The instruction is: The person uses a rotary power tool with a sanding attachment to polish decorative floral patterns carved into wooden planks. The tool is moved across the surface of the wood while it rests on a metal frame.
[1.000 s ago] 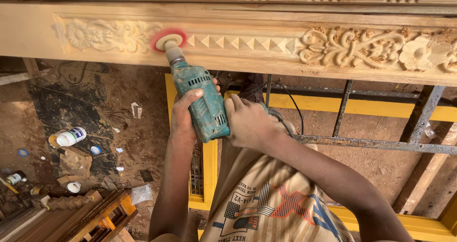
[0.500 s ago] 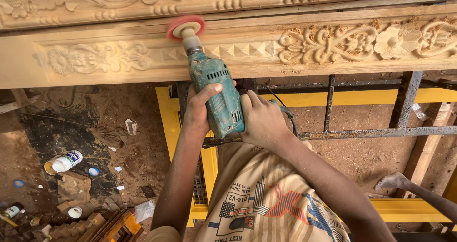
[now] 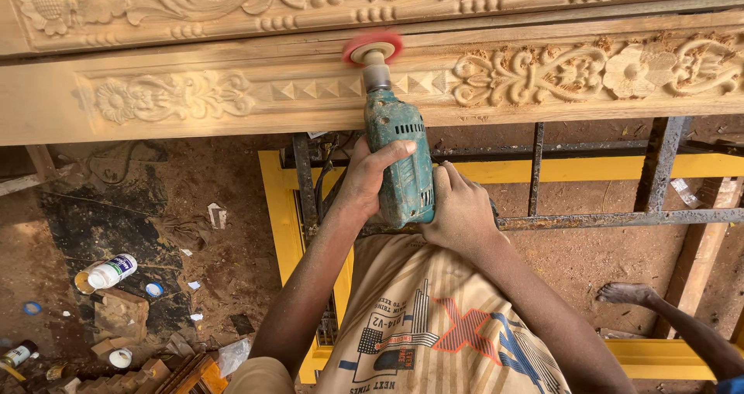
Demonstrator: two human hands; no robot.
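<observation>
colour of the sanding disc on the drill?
Red-pink sanding disc with a pale hub, on the teal drill, pressed to the carved wooden beam. Head view shows it.

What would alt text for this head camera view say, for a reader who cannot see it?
Seen from above, a person's left hand and right hand grip a teal power drill, its red sanding disc pressed against a carved wooden beam. Below are a yellow metal frame, a dirt floor and a white bottle; another person's bare foot shows at right.

Teal drill (image 3: 403, 161); red disc (image 3: 373, 47)
</observation>
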